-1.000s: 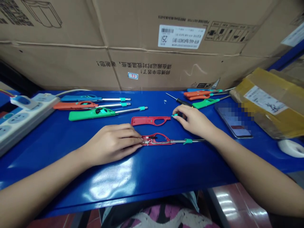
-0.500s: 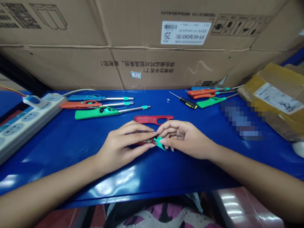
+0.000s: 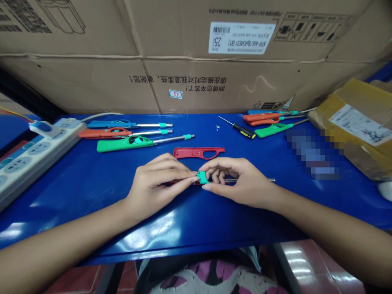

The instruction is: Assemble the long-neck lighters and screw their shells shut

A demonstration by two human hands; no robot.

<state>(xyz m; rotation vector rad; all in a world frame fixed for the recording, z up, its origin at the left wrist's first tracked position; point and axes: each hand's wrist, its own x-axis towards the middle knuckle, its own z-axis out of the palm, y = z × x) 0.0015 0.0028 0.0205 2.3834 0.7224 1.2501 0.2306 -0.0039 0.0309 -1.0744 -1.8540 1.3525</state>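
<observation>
My left hand (image 3: 162, 177) is closed around an opened red lighter body (image 3: 196, 183), most of it hidden under the fingers. The tips of its thumb and forefinger touch the left side of a small green trigger (image 3: 202, 177). My right hand (image 3: 241, 179) pinches the trigger, thumb below and forefinger above, the other fingers curled. A thin metal tube (image 3: 272, 180) runs out from behind the right hand, in line with the red body. Just beyond my hands lies a separate red shell half (image 3: 191, 152) with an oval opening.
Blue (image 3: 110, 124), orange (image 3: 105, 133) and green (image 3: 122, 144) long lighters lie at the left beside a power strip (image 3: 36, 149). More lighters (image 3: 272, 130) and a screwdriver (image 3: 243, 130) are at back right. Cardboard (image 3: 183, 65) walls the back; a taped parcel (image 3: 352, 122) sits right.
The green trigger has turned from a tilt to lie more level, and shifted slightly left onto the red body. The metal tube's tip now shows past my right hand.
</observation>
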